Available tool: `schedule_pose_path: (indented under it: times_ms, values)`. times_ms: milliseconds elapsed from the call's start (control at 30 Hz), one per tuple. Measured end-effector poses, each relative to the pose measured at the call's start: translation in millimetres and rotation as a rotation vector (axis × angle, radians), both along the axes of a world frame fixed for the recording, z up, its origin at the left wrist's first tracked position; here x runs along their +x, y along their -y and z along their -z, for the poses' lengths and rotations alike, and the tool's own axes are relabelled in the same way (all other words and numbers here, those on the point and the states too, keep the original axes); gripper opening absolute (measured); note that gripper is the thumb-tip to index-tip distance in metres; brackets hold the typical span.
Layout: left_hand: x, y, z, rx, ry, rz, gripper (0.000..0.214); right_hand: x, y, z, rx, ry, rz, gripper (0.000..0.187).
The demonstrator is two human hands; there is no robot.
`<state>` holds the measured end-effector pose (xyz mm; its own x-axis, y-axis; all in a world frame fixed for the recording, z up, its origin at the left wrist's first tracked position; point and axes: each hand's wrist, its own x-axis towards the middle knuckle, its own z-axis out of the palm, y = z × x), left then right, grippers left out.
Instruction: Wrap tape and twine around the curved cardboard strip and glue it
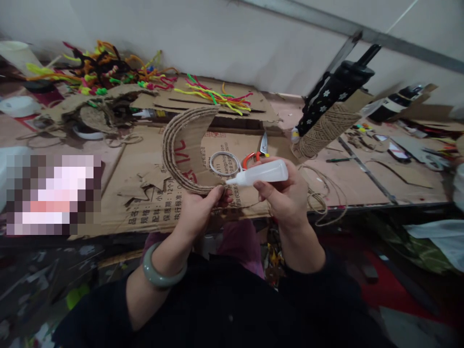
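Note:
My left hand (201, 205) pinches the lower end of a crescent-shaped cardboard piece (186, 147) whose outer edge is wrapped in rows of jute twine. My right hand (284, 195) grips a small white glue bottle (263, 174), lying sideways with its nozzle pointing left at the crescent's lower tip. A grey-green bangle (159, 275) sits on my left wrist. Both hands are held above the near edge of the table.
Flattened cardboard (145, 193) covers the table. On it lie a tape roll (223, 162), orange-handled scissors (255, 154), loose twine (322, 193), a twine-wrapped cone (326, 128) and colourful pipe cleaners (101, 67). Cardboard scraps lie at the back left, clutter at the right.

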<state>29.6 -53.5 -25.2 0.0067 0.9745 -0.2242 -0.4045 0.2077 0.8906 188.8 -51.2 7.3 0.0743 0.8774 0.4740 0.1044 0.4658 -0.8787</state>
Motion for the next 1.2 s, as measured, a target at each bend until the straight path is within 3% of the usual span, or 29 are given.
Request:
schedule_pose_path:
  times_ms: [500, 1200]
  values:
    - [-0.9, -0.4, 0.2, 0.025, -0.027, 0.008, 0.015, -1.2, 4.0, -4.7, -0.052, 0.014, 0.015, 0.034]
    - [-0.6, -0.9, 1.1, 0.033, -0.003, 0.008, 0.015, 1.9, 0.4, 6.6, 0.063, 0.067, 0.046, 0.021]
